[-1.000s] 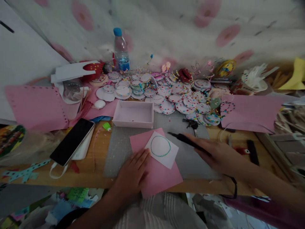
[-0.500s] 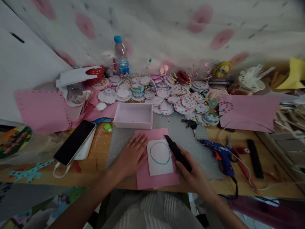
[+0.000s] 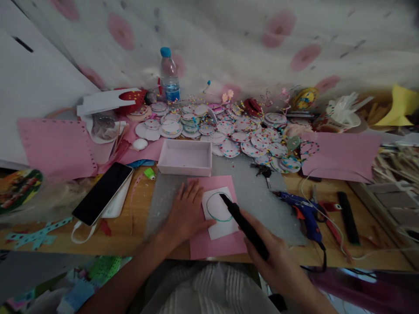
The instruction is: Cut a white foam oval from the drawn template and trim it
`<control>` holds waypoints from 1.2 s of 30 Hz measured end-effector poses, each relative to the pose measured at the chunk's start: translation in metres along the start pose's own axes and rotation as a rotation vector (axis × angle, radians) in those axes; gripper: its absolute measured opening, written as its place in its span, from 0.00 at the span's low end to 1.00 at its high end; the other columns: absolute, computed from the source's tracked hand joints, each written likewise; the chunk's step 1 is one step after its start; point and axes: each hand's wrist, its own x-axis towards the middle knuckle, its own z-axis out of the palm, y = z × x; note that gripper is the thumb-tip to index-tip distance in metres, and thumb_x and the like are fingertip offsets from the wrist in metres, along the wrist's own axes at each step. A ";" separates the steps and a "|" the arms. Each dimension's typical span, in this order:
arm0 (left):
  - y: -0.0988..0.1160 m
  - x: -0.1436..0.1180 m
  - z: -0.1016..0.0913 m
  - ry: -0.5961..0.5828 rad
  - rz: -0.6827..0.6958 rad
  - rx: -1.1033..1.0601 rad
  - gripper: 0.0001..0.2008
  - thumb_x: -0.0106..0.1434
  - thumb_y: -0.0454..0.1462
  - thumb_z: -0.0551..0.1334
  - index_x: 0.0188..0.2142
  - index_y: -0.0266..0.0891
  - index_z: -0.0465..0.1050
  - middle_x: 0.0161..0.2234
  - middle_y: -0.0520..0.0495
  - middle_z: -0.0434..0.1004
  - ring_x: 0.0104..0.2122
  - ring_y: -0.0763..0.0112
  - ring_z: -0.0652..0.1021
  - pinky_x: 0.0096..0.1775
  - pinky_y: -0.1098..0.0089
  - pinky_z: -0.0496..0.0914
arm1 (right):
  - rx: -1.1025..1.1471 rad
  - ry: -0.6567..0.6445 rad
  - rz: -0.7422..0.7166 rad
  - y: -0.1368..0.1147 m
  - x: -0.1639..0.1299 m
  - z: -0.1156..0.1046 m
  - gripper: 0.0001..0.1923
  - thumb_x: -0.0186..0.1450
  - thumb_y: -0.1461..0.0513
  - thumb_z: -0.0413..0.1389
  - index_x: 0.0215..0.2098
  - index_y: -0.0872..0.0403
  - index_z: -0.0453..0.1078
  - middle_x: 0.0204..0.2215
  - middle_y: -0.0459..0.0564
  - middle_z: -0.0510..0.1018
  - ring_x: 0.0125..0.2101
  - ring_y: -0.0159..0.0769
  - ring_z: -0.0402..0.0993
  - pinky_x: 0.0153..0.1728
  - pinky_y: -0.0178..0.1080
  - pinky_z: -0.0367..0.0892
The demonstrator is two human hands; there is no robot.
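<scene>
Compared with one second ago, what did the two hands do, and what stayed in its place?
The right hand came in from the right side with the black tool it already gripped, and its tip now rests on the green circle of the white paper. The left hand moved up the pink sheet and now lies flat beside the white paper, touching it. The pink tray and phone stayed put.

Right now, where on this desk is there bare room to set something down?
Bare grey cutting mat lies between the pink sheet and the blue glue gun. Bare wood shows between the phone and the left hand. Behind the white tray, decorated paper discs crowd the surface.
</scene>
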 end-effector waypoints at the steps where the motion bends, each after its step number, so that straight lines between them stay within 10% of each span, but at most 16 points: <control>1: 0.000 -0.002 0.001 -0.012 0.037 -0.011 0.53 0.50 0.65 0.58 0.63 0.28 0.55 0.66 0.31 0.49 0.66 0.49 0.50 0.64 0.48 0.41 | -0.010 -0.013 -0.009 -0.002 0.000 0.001 0.28 0.68 0.65 0.45 0.66 0.49 0.49 0.56 0.55 0.71 0.55 0.40 0.69 0.52 0.42 0.67; 17: 0.002 0.004 0.012 0.095 -0.079 -0.035 0.60 0.49 0.66 0.56 0.65 0.22 0.43 0.67 0.27 0.43 0.66 0.46 0.49 0.63 0.50 0.45 | -0.268 -0.102 -0.010 -0.022 0.025 0.017 0.30 0.67 0.65 0.43 0.68 0.48 0.48 0.35 0.52 0.75 0.27 0.38 0.76 0.26 0.36 0.71; 36: 0.005 0.005 0.014 0.078 -0.096 0.022 0.55 0.50 0.58 0.58 0.65 0.21 0.44 0.67 0.27 0.40 0.66 0.46 0.48 0.63 0.50 0.42 | -0.719 -0.183 -0.008 -0.039 0.034 0.039 0.40 0.58 0.74 0.48 0.68 0.55 0.46 0.33 0.49 0.76 0.20 0.33 0.76 0.15 0.31 0.62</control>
